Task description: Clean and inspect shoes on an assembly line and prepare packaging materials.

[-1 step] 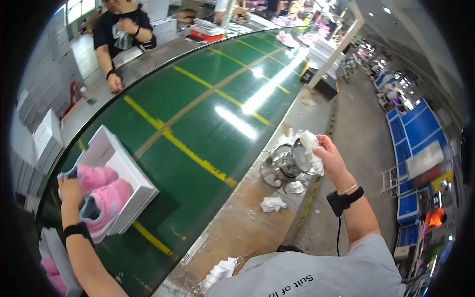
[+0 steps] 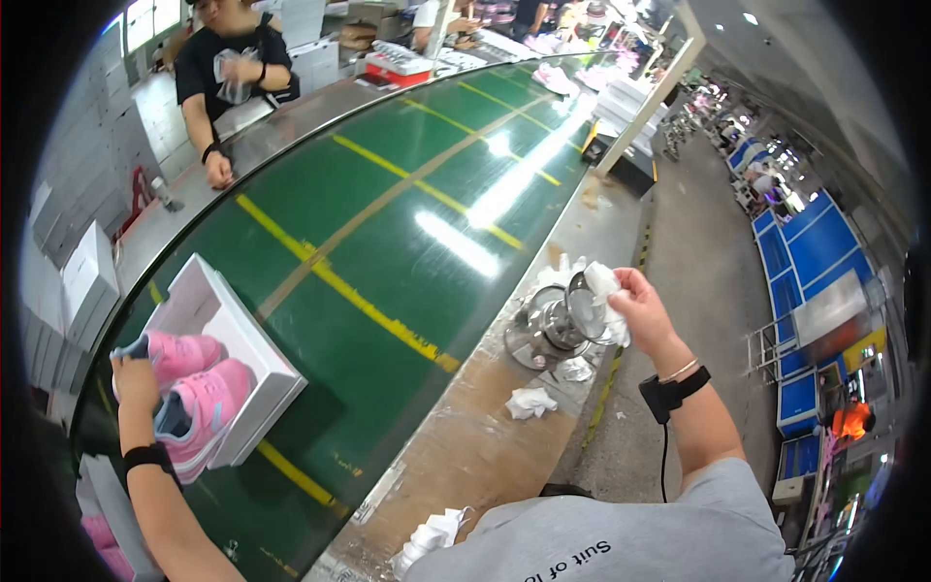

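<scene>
At the lower left, my left hand (image 2: 134, 380) grips the heel end of a pink sneaker (image 2: 184, 356). A second pink sneaker (image 2: 221, 393) sits beside it, nearer to me, overlapping the white shoe box (image 2: 276, 373) on the belt. Over on the right, my right hand (image 2: 642, 308) pinches a crumpled white cloth or tissue (image 2: 603, 281). That white piece lies against the round top dish of a shiny metal dispenser (image 2: 551, 330), which stands on the worn side ledge.
The green conveyor belt (image 2: 388, 233) has yellow cross lines. Crumpled white paper (image 2: 531, 403) lies on the ledge (image 2: 465, 417). Another box (image 2: 102, 504) with pink shoes is at the lower left. Across the belt stands a person (image 2: 228, 73); more pink shoes (image 2: 555, 80) are far along.
The whole view has shifted slightly, so the scene sits a little further left. Both hands keep their holds; the person across has moved their raised hand a little.
</scene>
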Demonstrator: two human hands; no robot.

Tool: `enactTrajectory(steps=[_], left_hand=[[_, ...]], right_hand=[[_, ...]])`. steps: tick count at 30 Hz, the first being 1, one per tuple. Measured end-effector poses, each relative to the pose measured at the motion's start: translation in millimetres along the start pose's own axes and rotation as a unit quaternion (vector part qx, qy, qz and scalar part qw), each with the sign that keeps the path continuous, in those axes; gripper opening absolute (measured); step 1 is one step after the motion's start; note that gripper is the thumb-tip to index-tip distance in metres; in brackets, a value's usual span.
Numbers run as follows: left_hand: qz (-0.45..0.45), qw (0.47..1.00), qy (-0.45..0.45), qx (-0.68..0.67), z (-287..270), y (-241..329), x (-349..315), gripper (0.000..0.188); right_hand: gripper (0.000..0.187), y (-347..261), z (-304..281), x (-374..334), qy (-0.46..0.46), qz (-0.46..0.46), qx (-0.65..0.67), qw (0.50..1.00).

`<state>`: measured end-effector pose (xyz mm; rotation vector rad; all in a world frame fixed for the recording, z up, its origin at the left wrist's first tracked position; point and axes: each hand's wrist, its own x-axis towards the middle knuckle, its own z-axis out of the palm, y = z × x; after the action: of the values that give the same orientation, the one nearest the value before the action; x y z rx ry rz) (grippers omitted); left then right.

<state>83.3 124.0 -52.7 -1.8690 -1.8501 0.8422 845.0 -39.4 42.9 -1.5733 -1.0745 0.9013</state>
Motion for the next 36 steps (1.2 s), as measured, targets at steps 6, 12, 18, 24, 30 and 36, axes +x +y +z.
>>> enactTrajectory(steps=[6,12,18,24,30,36], left_hand=[[-0.050,0.998,0.042,0.001,-1,37,9,0.019],[-0.162,0.951,0.262,-0.015,-69,-26,-47,0.015],[-0.143,0.897,0.332,-0.256,-187,4,-148,0.013],[-0.088,0.422,0.108,-0.896,-206,128,-236,0.006],[-0.068,0.133,-0.124,-0.981,-251,256,-285,0.041],[-0.069,0.166,-0.217,-0.959,-279,271,-315,0.048]], right_hand=[[0.028,54,-3,-22,0.020,-0.202,-0.454,0.868],[0.021,43,-20,-12,-0.026,-0.193,-0.409,0.892],[0.019,48,-18,-9,-0.011,-0.194,-0.371,0.908],[0.013,71,-8,-3,0.022,-0.328,-0.283,0.901],[0.019,-13,-8,-40,-0.003,-0.330,-0.216,0.919],[0.033,-41,95,-94,-0.056,-0.454,-0.046,0.888]])
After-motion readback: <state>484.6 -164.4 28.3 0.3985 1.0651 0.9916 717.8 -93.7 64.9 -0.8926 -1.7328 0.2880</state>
